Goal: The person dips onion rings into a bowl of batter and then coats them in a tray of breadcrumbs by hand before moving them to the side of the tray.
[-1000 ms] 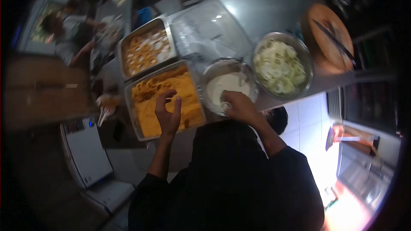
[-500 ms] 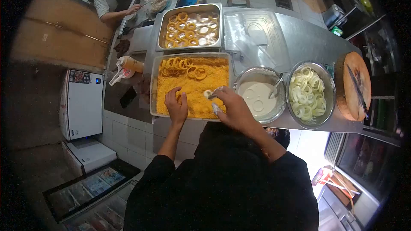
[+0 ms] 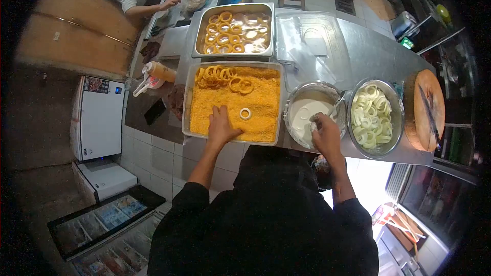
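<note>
though near, ring (image 3: 246, 118) outside left grip (image 3: 222, 128)

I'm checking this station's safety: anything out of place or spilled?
No clear spill shows around the crumb tub or batter bowl. The knife stands out: it lies on the wooden board, handle at the board's edge, where it might get knocked.

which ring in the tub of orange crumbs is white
The lone ring lying flat on the crumbs, beside the left hand. The other rings in that tub are orange and grouped toward its far side.
</note>
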Available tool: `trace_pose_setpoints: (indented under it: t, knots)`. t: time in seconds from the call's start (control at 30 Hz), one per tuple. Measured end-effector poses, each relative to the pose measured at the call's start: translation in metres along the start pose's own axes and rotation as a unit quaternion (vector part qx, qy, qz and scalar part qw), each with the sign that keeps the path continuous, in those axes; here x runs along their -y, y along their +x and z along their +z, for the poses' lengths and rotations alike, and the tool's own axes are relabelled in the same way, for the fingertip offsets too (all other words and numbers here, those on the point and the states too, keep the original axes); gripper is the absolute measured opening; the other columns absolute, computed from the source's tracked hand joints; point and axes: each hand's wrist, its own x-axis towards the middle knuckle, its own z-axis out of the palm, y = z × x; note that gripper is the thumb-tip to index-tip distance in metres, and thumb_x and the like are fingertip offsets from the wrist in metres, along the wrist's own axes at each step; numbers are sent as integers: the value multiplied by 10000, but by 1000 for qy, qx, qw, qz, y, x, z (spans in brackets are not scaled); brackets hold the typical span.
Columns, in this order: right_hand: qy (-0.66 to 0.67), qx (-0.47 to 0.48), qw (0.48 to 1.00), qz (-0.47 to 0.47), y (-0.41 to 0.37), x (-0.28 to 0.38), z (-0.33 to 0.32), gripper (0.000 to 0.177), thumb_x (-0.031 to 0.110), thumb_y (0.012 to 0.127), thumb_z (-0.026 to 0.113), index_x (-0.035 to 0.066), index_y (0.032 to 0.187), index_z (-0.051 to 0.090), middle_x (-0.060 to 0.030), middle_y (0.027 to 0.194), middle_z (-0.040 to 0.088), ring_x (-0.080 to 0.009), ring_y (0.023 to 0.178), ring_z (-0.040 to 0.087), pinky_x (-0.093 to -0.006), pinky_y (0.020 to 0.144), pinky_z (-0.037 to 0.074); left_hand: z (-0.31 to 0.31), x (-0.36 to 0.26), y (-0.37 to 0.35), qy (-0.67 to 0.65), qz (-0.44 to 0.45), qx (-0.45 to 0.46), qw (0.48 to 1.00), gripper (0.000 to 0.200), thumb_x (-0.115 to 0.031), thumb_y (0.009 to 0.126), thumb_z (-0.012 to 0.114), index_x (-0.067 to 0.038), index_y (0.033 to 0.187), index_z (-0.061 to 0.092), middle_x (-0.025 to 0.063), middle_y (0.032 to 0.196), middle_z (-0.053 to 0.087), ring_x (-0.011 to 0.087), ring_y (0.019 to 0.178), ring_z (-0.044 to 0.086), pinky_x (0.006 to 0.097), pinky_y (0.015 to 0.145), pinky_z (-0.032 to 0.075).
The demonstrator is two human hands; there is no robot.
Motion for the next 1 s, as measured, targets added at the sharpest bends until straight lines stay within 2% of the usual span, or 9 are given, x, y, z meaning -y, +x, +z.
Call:
trace_pose_setpoints:
  t: [0.1, 0.17, 0.27, 0.3, 0.37, 0.5, 0.8, 0.87, 1.0]
  knots:
    - [-63, 13, 997, 48, 1, 10, 5, 287, 65, 845, 699, 93, 1126, 646, -158, 1060, 709, -399, 1002, 703, -488, 869, 555, 23, 16, 19, -70, -26, 37, 997, 919, -307, 709, 970, -2, 1450, 519, 301, 1443, 543, 457, 1310, 571, 512, 1015, 531]
    - [-71, 26, 996, 40, 2, 14, 5, 293, 94, 859, 696, 114, 1146, 638, -151, 1054, 714, -409, 1006, 701, -502, 872, 551, 35, 23, 23, -194, 91, -49, 975, 835, -244, 742, 939, -8, 1428, 527, 278, 1293, 607, 468, 1155, 634, 493, 1000, 533]
    - [-61, -32, 997, 39, 1, 8, 12, 290, 83, 828, 677, 123, 1115, 685, -149, 1009, 734, -405, 971, 709, -507, 825, 546, 16, 9, 20, -260, 97, 15, 961, 822, -244, 736, 939, -26, 1421, 540, 245, 1245, 599, 460, 1135, 625, 505, 987, 533]
    - [-60, -33, 997, 38, 1, 8, 12, 290, 83, 828, 677, 123, 1115, 685, -149, 1009, 734, -405, 971, 709, -507, 825, 546, 5, -1, 14, -259, 98, 14, 961, 822, -244, 736, 939, -26, 1421, 540, 245, 1245, 599, 460, 1135, 625, 505, 987, 533]
    - [-66, -13, 996, 54, 1, 9, 10, 285, 91, 834, 674, 121, 1117, 686, -146, 1020, 739, -404, 970, 710, -506, 828, 547, -11, -20, -2, -47, 117, -69, 990, 808, -255, 737, 937, -32, 1411, 552, 246, 1275, 587, 450, 1177, 624, 496, 991, 532]
    - [-72, -17, 995, 62, 0, 9, 10, 286, 100, 835, 680, 119, 1120, 685, -143, 1012, 734, -399, 966, 710, -503, 827, 548, 9, -11, 3, -1, 94, -81, 992, 803, -269, 717, 952, -42, 1382, 565, 234, 1281, 580, 431, 1169, 626, 491, 992, 533]
    - [-81, -21, 994, 70, 0, 9, 11, 280, 119, 848, 700, 126, 1127, 679, -128, 1011, 728, -384, 962, 713, -499, 832, 553, -1, -9, 30, -277, 78, 80, 955, 798, -386, 770, 937, -4, 1365, 568, 240, 1280, 593, 415, 1154, 630, 504, 986, 521]
    - [-85, -29, 994, 61, 0, 6, 13, 273, 133, 853, 710, 125, 1125, 679, -129, 1008, 728, -385, 968, 713, -503, 830, 554, 8, -24, 25, -90, 66, -85, 990, 792, -441, 793, 916, -22, 1375, 578, 250, 1296, 610, 424, 1199, 627, 518, 1005, 513]
    - [-94, -3, 993, 73, -1, 7, 10, 340, 160, 853, 751, 151, 1172, 635, -124, 1083, 725, -399, 1004, 719, -519, 855, 560, 27, -31, 25, -98, 38, -100, 989, 793, -458, 802, 905, -38, 1389, 577, 254, 1317, 612, 417, 1240, 618, 528, 1025, 505]
